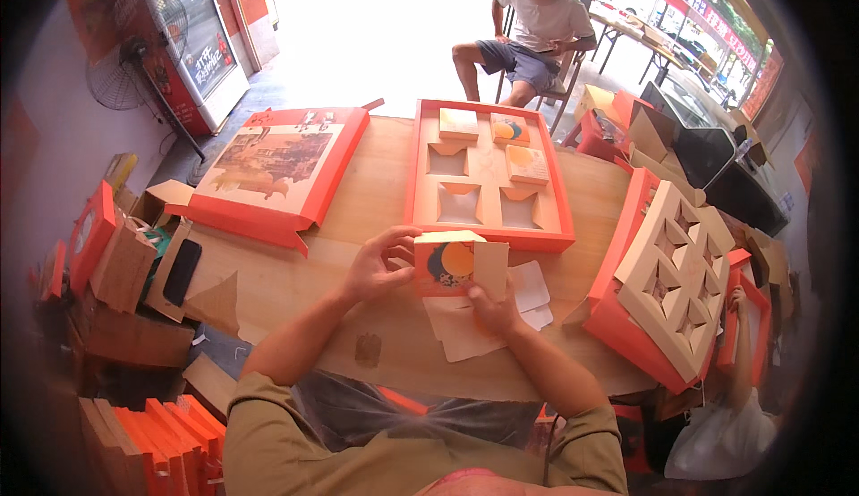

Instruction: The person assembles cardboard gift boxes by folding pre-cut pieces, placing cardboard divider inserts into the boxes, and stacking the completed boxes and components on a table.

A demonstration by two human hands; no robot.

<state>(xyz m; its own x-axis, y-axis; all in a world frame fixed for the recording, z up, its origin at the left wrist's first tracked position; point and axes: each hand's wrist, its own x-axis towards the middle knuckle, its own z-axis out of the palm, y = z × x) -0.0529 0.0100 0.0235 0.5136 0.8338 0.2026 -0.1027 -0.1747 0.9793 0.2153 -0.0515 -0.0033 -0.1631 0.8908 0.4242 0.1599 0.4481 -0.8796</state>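
Note:
A small printed carton (pixel 445 268) with a yellow disc on an orange face is held up over the near side of the table. My left hand (pixel 383 262) grips its left side, fingers curled round the edge. At its right lower corner my right hand (pixel 495 306) pinches it, thumb on the front; a pale flap stands out there. Beneath lie unfolded white carton blanks (pixel 470 339), partly covered by my right hand. Just beyond sits a red-rimmed gift box (pixel 565 219) with square recesses. Three small cartons are in it, among them a cream one (pixel 458 124) and an orange-topped one (pixel 526 163).
A large printed red lid (pixel 273 161) rests at the far left, near a black phone (pixel 182 272). Red trays with cardboard inserts (pixel 667 272) lean at the right edge. A seated person (pixel 537 31) faces the table; another person's arm (pixel 741 344) reaches in at right.

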